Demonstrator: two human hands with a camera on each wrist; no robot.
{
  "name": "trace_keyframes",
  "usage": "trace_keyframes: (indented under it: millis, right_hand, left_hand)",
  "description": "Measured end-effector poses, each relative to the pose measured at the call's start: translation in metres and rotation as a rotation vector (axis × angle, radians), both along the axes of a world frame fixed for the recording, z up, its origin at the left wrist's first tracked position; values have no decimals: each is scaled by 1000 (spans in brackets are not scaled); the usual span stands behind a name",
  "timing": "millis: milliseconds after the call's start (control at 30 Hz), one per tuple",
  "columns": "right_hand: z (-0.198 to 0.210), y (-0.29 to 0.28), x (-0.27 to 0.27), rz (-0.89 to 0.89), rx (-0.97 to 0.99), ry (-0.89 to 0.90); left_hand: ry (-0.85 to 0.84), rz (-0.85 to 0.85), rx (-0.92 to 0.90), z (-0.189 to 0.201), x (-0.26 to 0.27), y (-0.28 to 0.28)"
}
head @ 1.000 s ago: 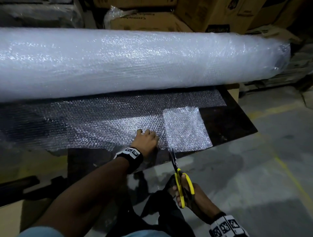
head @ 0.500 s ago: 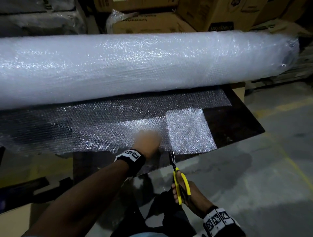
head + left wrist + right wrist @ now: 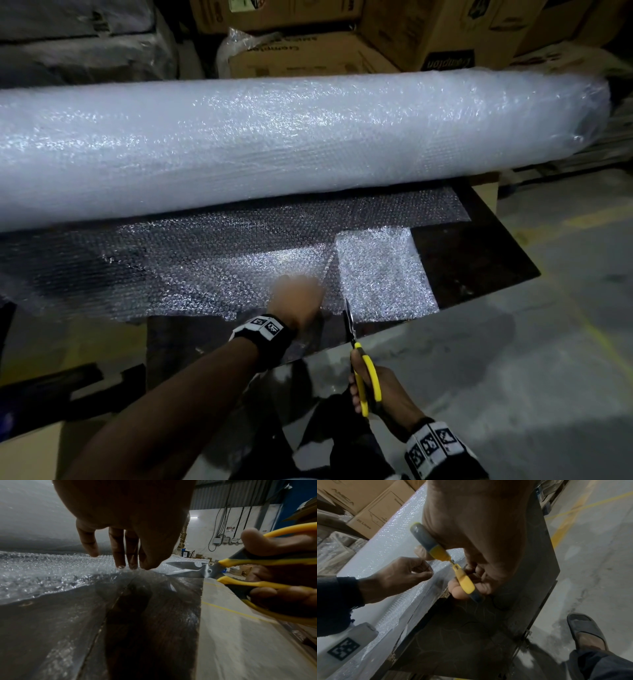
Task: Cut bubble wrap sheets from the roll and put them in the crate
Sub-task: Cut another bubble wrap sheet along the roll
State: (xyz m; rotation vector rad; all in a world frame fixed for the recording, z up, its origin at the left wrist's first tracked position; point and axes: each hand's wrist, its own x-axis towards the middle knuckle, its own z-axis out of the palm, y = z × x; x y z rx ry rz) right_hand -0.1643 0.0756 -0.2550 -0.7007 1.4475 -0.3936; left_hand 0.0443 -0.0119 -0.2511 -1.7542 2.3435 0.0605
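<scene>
A big bubble wrap roll point(image 3: 274, 144) lies across the dark table point(image 3: 479, 267). Its unrolled sheet point(image 3: 205, 267) is spread toward me. A brighter rectangular patch point(image 3: 380, 274) of wrap forms the sheet's right end. My left hand point(image 3: 298, 298) is at the sheet's front edge, just left of the blades. In the right wrist view this left hand point(image 3: 430, 572) pinches that edge between thumb and fingers. My right hand point(image 3: 373, 394) grips yellow-handled scissors point(image 3: 366, 373). In the left wrist view the scissors point(image 3: 193, 569) have their blades parted at the sheet's edge.
Cardboard boxes point(image 3: 428, 31) and wrapped bundles are stacked behind the roll. Concrete floor with yellow lines point(image 3: 565, 342) runs to the right of the table. My sandalled foot point(image 3: 587, 632) stands by the table's front corner.
My left hand, which lay on the sheet with its fingers showing, now pinches the front edge. The scissors have moved forward, and their blades reach slightly past that edge.
</scene>
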Motion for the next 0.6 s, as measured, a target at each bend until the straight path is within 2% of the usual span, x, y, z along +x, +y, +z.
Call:
trace_keyframes:
  millis: [133,200,300,600]
  right_hand:
    - [-3,-1,-1,8,-17,29]
    - [-3,-2,-1,9,-31,36]
    - [-4,-3,0,2,-34,44]
    - [-8,-5,-1,23,-31,71]
  left_hand:
    - [79,1,-27,-3,-1,4]
    - [113,-73,-61,-5,-3,7]
    - [98,-141,-52,-10,-5,15]
    - [99,-150,1,-14,-3,22]
